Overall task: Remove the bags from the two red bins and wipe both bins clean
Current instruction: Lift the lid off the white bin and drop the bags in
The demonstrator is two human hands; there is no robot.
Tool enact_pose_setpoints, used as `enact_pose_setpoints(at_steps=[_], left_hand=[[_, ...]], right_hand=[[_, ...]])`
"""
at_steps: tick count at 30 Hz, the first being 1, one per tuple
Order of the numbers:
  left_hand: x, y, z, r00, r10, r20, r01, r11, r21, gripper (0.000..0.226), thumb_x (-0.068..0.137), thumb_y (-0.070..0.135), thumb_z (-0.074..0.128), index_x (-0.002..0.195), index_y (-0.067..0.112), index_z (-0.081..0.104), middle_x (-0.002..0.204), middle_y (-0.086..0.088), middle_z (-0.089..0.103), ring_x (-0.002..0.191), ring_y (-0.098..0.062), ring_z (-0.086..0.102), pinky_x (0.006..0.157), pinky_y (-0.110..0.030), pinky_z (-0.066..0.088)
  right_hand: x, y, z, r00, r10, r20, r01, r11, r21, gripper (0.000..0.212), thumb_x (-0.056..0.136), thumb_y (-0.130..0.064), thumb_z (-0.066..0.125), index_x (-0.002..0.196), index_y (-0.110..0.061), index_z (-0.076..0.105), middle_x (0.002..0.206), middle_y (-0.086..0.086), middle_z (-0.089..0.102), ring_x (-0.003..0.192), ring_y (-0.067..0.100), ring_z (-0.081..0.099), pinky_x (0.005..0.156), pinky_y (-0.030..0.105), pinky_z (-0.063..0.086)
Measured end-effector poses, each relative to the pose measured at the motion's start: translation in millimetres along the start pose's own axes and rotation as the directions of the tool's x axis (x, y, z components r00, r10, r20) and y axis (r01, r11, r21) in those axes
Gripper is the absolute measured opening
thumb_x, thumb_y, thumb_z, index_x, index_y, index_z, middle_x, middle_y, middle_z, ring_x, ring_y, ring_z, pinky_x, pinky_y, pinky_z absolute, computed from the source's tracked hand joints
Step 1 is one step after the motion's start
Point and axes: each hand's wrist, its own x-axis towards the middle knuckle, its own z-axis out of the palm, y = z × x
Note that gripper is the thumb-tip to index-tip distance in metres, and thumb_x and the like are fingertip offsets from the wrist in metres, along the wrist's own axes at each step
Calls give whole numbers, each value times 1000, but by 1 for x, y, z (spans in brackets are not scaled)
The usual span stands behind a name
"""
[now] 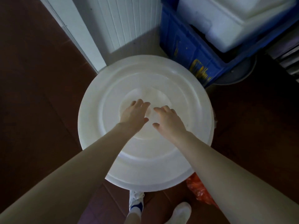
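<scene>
Both forearms reach down; left hand [135,113] and right hand [168,121], grip spread and empty, should lift the white lid [178,94] evenly (red bag [199,189] peeks beneath).

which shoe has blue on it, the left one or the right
The left shoe, just below the near edge of the white lid, has a blue patch. The right shoe, further right, looks plain white.

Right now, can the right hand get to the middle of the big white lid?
Probably yes. The right hand hovers over the white lid, fingers spread near its centre, nothing between; the left hand is beside it.
</scene>
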Motion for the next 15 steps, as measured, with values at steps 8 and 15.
enact_pose_setpoints(at_steps=[8, 15], left_hand=[[9, -17, -2, 995, 94, 38, -95, 995, 29, 48, 86, 24, 69, 131, 15, 52, 126, -5, 47, 118, -25, 49, 95, -41, 47], [-77, -44, -20, 995, 71, -75, -72, 997, -8, 50, 78, 18, 78, 124, 9, 61, 117, -12, 57, 110, -32, 53, 92, -46, 48]], right_hand=[[2, 0, 5, 998, -39, 56, 44, 994, -98, 46, 92, -25, 58, 136, -16, 48, 134, 7, 48, 118, 28, 47, 99, 37, 44], [-63, 0, 2, 923, -383, 30, 380, 902, -205, 28, 86, -24, 64, 112, -13, 67, 143, 6, 49, 129, 27, 47, 107, 40, 37]])
